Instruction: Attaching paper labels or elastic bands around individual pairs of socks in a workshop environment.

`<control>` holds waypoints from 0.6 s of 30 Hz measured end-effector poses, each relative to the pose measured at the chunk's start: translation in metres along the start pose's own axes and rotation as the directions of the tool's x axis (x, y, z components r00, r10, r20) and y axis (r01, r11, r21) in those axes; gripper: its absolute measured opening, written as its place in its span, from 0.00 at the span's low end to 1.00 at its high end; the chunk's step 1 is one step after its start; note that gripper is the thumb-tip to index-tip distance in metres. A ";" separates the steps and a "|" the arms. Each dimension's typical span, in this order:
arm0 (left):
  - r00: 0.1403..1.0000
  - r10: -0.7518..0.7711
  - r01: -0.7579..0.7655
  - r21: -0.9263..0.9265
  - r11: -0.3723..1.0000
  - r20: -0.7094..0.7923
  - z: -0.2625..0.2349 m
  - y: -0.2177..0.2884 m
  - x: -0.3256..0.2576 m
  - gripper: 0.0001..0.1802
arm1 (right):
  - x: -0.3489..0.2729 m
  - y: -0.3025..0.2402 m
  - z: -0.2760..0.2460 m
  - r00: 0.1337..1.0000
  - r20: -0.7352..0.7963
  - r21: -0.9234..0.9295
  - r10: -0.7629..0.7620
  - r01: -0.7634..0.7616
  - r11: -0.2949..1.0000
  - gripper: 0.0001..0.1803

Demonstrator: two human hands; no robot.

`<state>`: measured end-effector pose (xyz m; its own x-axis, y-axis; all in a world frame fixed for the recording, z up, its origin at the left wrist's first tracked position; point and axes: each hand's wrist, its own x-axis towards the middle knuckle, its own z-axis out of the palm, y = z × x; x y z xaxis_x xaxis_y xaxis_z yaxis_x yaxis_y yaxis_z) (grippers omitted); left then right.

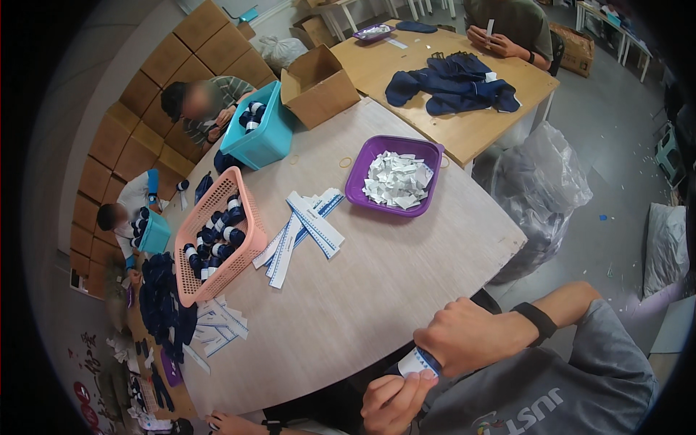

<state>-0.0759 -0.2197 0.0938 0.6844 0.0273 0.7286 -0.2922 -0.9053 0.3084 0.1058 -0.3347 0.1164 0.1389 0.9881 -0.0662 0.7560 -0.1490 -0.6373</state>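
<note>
Close to my body at the lower right, both my hands are closed on a rolled navy sock [418, 362] with a white-and-blue paper band around it. My left hand [397, 403] pinches its lower end, thumb against the band. My right hand [464, 335], with a black wristband behind it, wraps the other end, and its fingertips are hidden. On the table beyond lie loose paper band strips [308, 225], crossed in a pile. A purple tub [353, 190] holds many small white paper pieces.
A pink basket [246, 254] of banded rolls stands left, near dark socks [161, 297]. Behind it are a teal bin [272, 141] and an open carton [319, 90]. Co-workers sit around; one's hand [232, 423] is at the lower edge. A plastic bag [540, 196] stands right.
</note>
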 end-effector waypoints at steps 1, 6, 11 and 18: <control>1.000 -0.001 0.001 -0.001 1.000 0.001 -0.001 -0.001 0.000 0.13 | 0.000 0.001 0.000 1.000 0.001 0.001 0.001 -0.001 1.000 0.13; 0.999 0.025 -0.024 -0.027 0.999 0.044 0.001 -0.012 -0.001 0.15 | 0.005 0.003 -0.006 0.995 0.097 0.065 0.034 -0.040 0.997 0.10; 0.999 -0.014 0.016 -0.061 0.998 0.039 0.005 -0.016 0.005 0.21 | 0.008 0.008 -0.008 0.985 0.167 0.243 -0.052 0.010 0.970 0.10; 0.957 -0.284 0.250 -0.334 0.909 -0.059 0.016 -0.022 -0.029 0.35 | 0.009 0.009 -0.024 0.914 0.373 0.398 -0.157 -0.005 0.918 0.16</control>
<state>-0.0784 -0.2078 0.0565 0.6987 0.3086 0.6454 -0.3181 -0.6741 0.6666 0.1297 -0.3277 0.1283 -0.2307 0.9412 -0.2469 0.4387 -0.1258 -0.8898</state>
